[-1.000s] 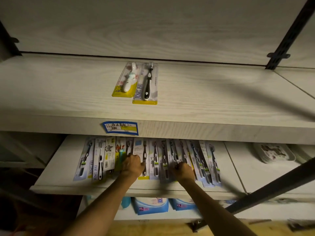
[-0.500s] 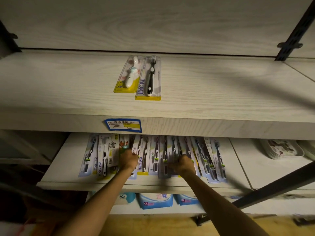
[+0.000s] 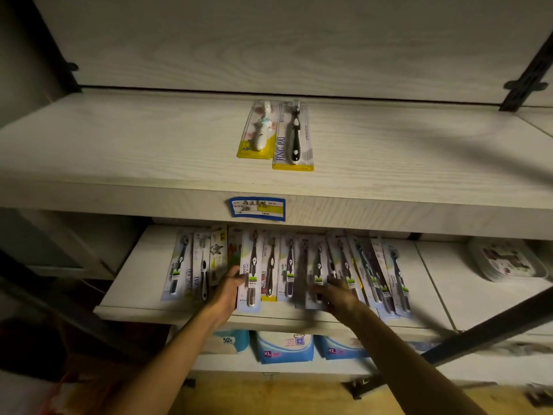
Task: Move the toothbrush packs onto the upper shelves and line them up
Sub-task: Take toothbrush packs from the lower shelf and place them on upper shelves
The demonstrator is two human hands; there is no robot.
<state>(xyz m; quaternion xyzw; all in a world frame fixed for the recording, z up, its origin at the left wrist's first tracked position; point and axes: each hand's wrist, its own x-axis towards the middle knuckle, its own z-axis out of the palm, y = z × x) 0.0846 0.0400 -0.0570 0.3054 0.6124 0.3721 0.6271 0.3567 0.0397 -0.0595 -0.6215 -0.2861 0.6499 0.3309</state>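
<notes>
We are looking at a pale wood-grain upper shelf (image 3: 149, 151) carrying two toothbrush packs side by side, touching: a yellow-edged pack reading "JING PAI" (image 3: 293, 136) with a black brush, and left of it a yellow-based pack with a white cartoon-shaped brush (image 3: 258, 130). A blue-bordered price label (image 3: 257, 208) is sitting on the shelf's front edge; its print is too small to read. On the lower shelf (image 3: 131, 277) a row of toothbrush packs (image 3: 359, 271) is lying overlapped, several marked "Smooth", one "JING PAI". Beneath, blue packages marked "XL" (image 3: 284, 347) and one marked "52" (image 3: 229, 341) are showing. Our left hand (image 3: 227, 290) is gripping a light-blue pack (image 3: 250, 274) by its left edge, thumb on top. Our right hand (image 3: 339, 295) is blurred over the row; we cannot tell its grasp.
</notes>
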